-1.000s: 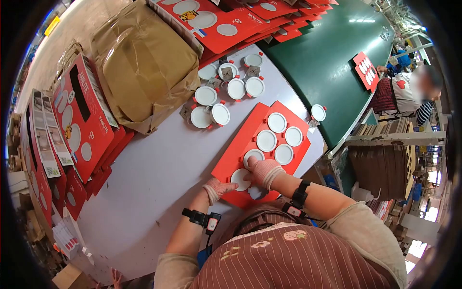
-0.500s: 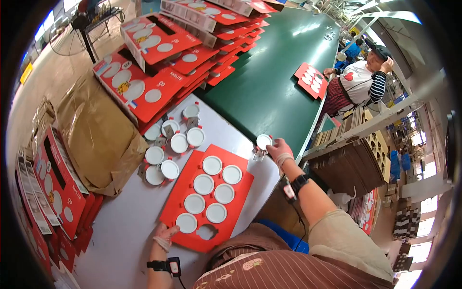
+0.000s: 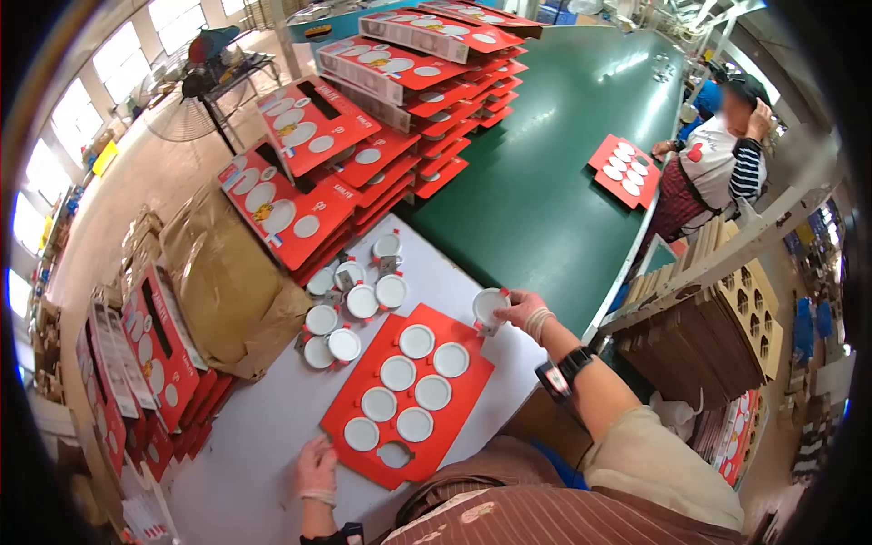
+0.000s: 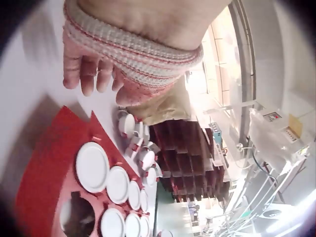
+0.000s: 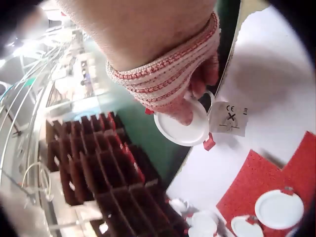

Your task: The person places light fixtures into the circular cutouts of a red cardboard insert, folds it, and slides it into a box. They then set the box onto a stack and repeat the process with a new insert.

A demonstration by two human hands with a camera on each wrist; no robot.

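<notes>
Plainly, white disc [image 5: 180, 129] with "CE" tag [image 5: 230, 118]

Right hand [image 5: 170, 86] has a white disc [image 5: 180, 132] pinched, thumb over its face, red clip [image 5: 210, 142] and CE tag [image 5: 231, 119] poking out the side. Red card [image 5: 264, 175]'s near the bottom right corner.

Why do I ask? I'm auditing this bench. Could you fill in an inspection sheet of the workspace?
Surface: white tabletop adjoining a green surface.
Job's things: red card carries seven white discs; one cutout is unfilled.
Clutter: loose lamps grouped beside the card, brown wrapped package, stacked red packs.
Hands: left hand open, beside the card; right hand pinches a white lamp.
Cables: nothing seen across the card.
Surroundings: seated or standing (cannot tell) person, fan, cardboard stack.
</notes>
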